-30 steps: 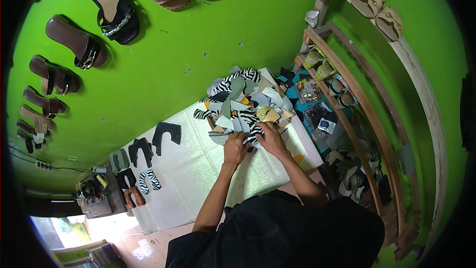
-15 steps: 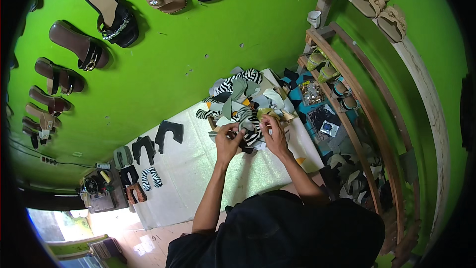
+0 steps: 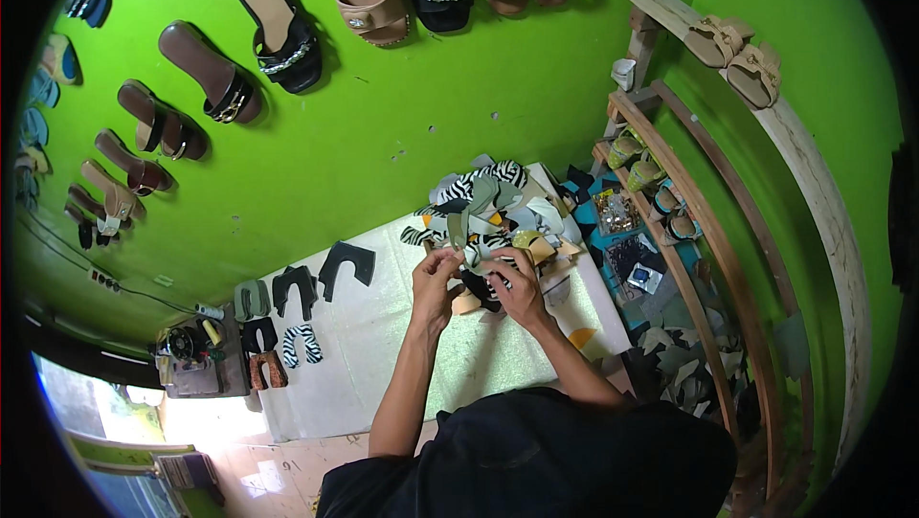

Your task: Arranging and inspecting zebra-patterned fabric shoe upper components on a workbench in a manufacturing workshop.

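Note:
Above the near side of a heap of cut material scraps (image 3: 483,194), both my hands are raised close together. My left hand (image 3: 436,283) is closed, thumb and fingers pinching the edge of a pale scrap (image 3: 474,256). Curled in from the other side, my right hand (image 3: 520,290) has its fingertips at the same scrap, pinched closed. The scrap's outline is partly hidden by my fingers. Zebra-print, grey-green, white and orange pieces make up the heap, which lies on the white-covered table (image 3: 354,374).
U-shaped cut pieces lie left on the table: black (image 3: 347,267), grey (image 3: 252,300), zebra-print (image 3: 302,346) and brown patterned (image 3: 268,371). Sandals (image 3: 278,25) hang on the green wall. A wooden rack (image 3: 713,221) stands at right, with more scraps (image 3: 675,365) beside it. A machine (image 3: 191,350) stands far left.
My right hand has turned inward, its fingers now curled toward the left hand. The grey and zebra-print material between my hands has given way to a paler scrap. The whole view has shifted.

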A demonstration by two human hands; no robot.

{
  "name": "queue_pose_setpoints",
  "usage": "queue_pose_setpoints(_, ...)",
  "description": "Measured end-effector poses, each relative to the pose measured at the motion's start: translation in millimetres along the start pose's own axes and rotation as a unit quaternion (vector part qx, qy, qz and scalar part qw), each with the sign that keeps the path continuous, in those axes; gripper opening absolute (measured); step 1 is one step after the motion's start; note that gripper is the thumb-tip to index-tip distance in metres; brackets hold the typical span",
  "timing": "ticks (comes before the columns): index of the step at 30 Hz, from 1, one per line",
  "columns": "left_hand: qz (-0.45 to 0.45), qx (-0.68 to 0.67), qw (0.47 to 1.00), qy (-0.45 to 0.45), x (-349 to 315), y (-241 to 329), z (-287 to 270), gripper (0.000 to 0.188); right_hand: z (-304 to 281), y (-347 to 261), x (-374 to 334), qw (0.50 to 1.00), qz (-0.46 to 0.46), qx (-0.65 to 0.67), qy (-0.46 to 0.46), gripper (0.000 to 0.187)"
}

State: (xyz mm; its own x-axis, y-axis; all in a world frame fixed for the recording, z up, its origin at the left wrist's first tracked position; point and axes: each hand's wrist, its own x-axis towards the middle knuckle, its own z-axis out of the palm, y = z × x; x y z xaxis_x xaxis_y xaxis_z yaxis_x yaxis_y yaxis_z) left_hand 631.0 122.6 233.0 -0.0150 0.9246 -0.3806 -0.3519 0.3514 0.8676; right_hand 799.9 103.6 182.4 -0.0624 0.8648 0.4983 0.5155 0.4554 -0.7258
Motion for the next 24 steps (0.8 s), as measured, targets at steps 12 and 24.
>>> queue_pose_setpoints(12,-0.058,0.163,0.984,-0.053,1,-28,-75,0.069,-18,13,2,0.834,0.158,0.485,-0.211,0.014)
queue_pose_setpoints(24,-0.093,0.067,0.985,-0.126,-44,-58,-82,0.05,10,22,-29,0.706,0.267,0.615,-0.229,0.015)
